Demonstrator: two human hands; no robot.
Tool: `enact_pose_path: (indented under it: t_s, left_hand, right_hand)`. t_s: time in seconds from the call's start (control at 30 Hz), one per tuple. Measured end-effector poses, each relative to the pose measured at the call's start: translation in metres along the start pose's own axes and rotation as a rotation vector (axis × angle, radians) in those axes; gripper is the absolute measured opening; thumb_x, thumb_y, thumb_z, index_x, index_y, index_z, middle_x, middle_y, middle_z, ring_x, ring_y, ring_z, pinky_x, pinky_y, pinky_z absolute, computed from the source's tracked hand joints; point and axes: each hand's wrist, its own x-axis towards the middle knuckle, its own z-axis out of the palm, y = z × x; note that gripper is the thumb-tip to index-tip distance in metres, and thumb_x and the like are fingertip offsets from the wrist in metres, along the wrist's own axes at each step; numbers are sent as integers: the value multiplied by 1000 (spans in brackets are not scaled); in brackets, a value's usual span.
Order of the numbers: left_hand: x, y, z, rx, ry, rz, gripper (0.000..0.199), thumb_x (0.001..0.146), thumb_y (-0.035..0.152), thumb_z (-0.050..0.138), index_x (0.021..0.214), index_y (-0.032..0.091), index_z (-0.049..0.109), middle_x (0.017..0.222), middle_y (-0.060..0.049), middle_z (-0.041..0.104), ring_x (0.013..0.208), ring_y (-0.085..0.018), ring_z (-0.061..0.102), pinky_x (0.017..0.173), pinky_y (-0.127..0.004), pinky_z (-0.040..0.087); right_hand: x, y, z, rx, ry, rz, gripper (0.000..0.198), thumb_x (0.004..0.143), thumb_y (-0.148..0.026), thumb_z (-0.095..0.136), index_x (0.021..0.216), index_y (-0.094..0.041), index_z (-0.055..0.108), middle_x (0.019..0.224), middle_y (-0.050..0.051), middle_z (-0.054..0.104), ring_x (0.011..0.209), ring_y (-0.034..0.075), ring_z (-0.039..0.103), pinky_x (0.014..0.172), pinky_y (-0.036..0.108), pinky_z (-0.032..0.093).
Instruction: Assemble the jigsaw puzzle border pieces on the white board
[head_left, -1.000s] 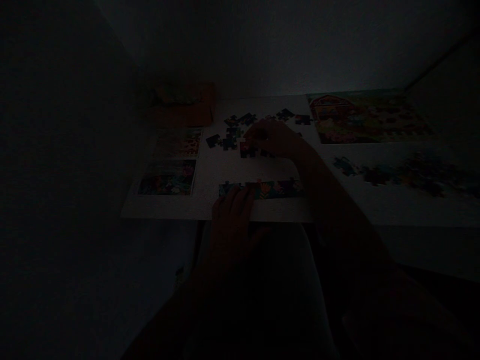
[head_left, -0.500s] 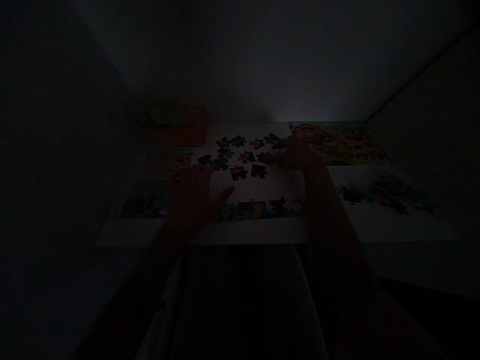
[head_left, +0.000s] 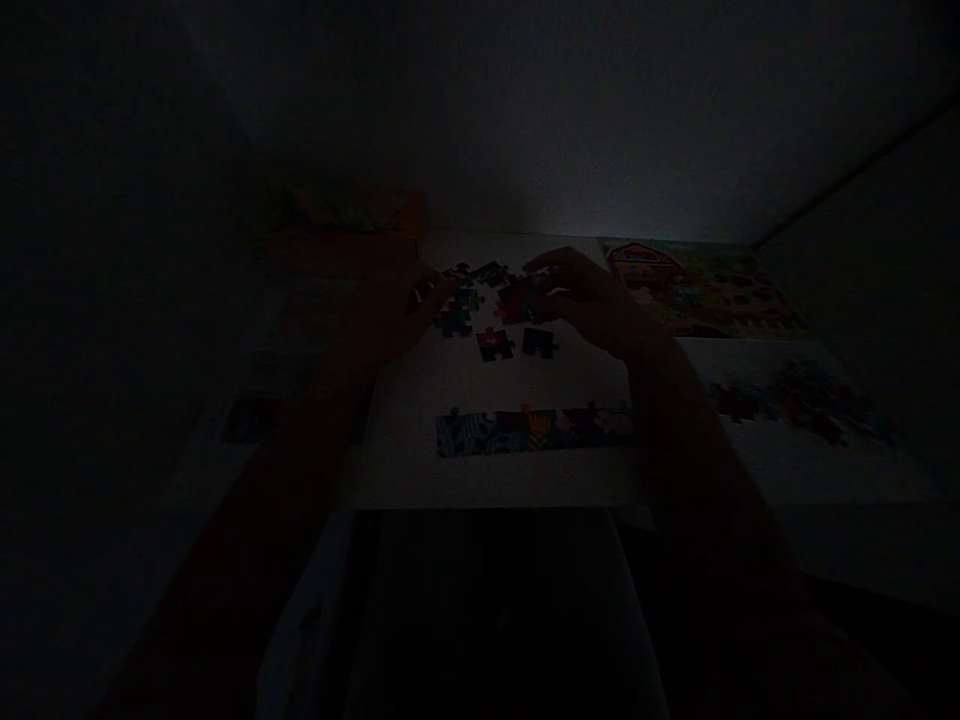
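The scene is very dark. My right hand [head_left: 585,302] reaches over the far part of the white board, its thumb and fingertips closed on a puzzle piece [head_left: 517,299] with red and dark colours. That piece appears raised and covers part of the loose pieces behind it. At the left side of the group, my left hand [head_left: 401,315] has curved fingers with a gap between thumb and index, beside a dark puzzle piece [head_left: 454,323]. Two more loose pieces, one with red [head_left: 495,345] and one dark [head_left: 540,343], lie nearer me. A joined strip of pieces [head_left: 532,430] lies along the near side.
A heap of puzzle pieces [head_left: 821,400] lies on the right. Behind it is a farm picture [head_left: 697,285] with a red barn. An orange box [head_left: 337,245] stands at the back left, and a dim wall [head_left: 525,130] rises behind the board.
My left hand has moved away from me and up beside the loose pieces, its fingers drawn in. The piece at my right hand has shifted left and now overlaps its neighbours.
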Motion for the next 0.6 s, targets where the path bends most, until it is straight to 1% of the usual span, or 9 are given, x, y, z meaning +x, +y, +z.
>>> enact_pose_path:
  t_s: [0.07, 0.13, 0.2, 0.23, 0.27, 0.33, 0.4, 0.5, 0.6]
  left_hand:
    - [-1, 3, -4, -6, 22, -34, 46, 116, 67, 55, 107, 28, 79, 96, -7, 80, 92, -26, 72, 82, -37, 56]
    - [-1, 8, -8, -27, 39, -54, 46, 115, 66, 56, 100, 27, 76, 92, -7, 77, 92, -27, 71, 80, -37, 55]
    - [-2, 13, -13, -99, -1, -58, 48, 116, 62, 54, 92, 24, 73, 89, -8, 74, 87, -25, 70, 78, -38, 53]
    - [-3, 16, -16, -144, -81, -56, 51, 116, 61, 52, 89, 23, 73, 87, -7, 73, 84, -24, 70, 77, -37, 52]
    - [-4, 18, -18, -177, -196, -50, 52, 115, 61, 53, 87, 23, 74, 85, -6, 72, 81, -23, 69, 76, -36, 52]
    - [-6, 19, -23, -180, -445, -30, 48, 108, 64, 64, 87, 23, 78, 83, -4, 73, 81, -22, 71, 74, -33, 51]
    - [-8, 18, -26, -127, -615, -22, 41, 98, 64, 76, 90, 24, 82, 84, -2, 75, 85, -23, 74, 75, -30, 51]
    - [-11, 16, -27, -69, -718, -43, 39, 89, 64, 84, 97, 27, 85, 89, -1, 79, 93, -24, 77, 78, -29, 52]
    - [-12, 18, -26, -18, -775, -68, 42, 82, 65, 90, 104, 29, 87, 96, -1, 81, 97, -26, 78, 81, -30, 53]
  right_hand:
    - [-3, -11, 18, 53, -125, -23, 44, 93, -58, 88, 123, -31, 70, 108, 2, 79, 87, 21, 76, 77, 37, 65]
    - [-6, -18, 35, 78, -244, -9, 41, 93, -58, 90, 116, -29, 71, 100, 1, 78, 78, 19, 72, 70, 35, 63]
    - [-8, -22, 49, 73, -336, 6, 40, 92, -57, 92, 111, -28, 72, 94, 1, 77, 74, 19, 69, 65, 34, 59]
    - [-9, -22, 55, 58, -370, 5, 39, 92, -57, 92, 109, -28, 72, 92, 1, 77, 75, 20, 70, 66, 34, 58]
    - [-10, -21, 59, 40, -397, -3, 38, 92, -57, 92, 107, -28, 73, 92, 2, 78, 78, 21, 70, 67, 34, 57]
    - [-11, -19, 66, 6, -434, -24, 37, 92, -58, 91, 103, -27, 73, 93, 3, 78, 83, 23, 71, 70, 35, 55]
    - [-13, -19, 71, -39, -452, -29, 37, 93, -59, 90, 101, -27, 73, 92, 3, 78, 83, 23, 70, 71, 35, 52]
    - [-15, -22, 74, -156, -452, -28, 38, 95, -60, 88, 101, -25, 72, 89, 2, 76, 82, 22, 67, 71, 34, 48]
    - [-16, -29, 73, -246, -461, -42, 39, 95, -61, 87, 102, -25, 73, 89, 3, 76, 81, 23, 67, 72, 34, 46]
